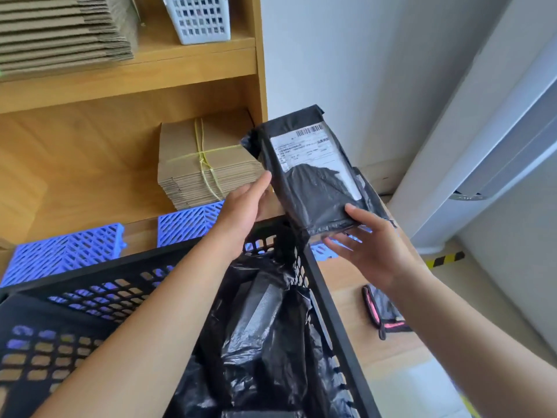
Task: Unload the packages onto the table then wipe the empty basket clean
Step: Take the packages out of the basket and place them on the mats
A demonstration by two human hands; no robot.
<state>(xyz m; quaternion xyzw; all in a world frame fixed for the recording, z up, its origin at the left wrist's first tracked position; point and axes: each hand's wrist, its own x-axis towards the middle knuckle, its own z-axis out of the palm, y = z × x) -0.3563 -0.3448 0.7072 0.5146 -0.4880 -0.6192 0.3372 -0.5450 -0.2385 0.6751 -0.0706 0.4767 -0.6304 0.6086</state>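
Above the far corner of the black perforated plastic basket (328, 300), both hands hold a flat black plastic mailer package with a white shipping label (313, 173). Left hand (244, 206) grips its left edge, thumb on top; right hand (367, 245) pinches its near end. More black plastic packages (265, 336) lie inside the basket, which rests on the wooden bench (388, 351).

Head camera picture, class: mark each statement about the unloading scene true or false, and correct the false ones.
1. Both hands hold a black package above the basket. True.
2. The basket is empty. False: black packages still lie in it.
3. The held package carries a white label with a barcode. True.
4. The bundle of flat cardboard on the shelf is tied with red tape. False: yellow string binds it.
5. The right hand grips the package's lower end. True.
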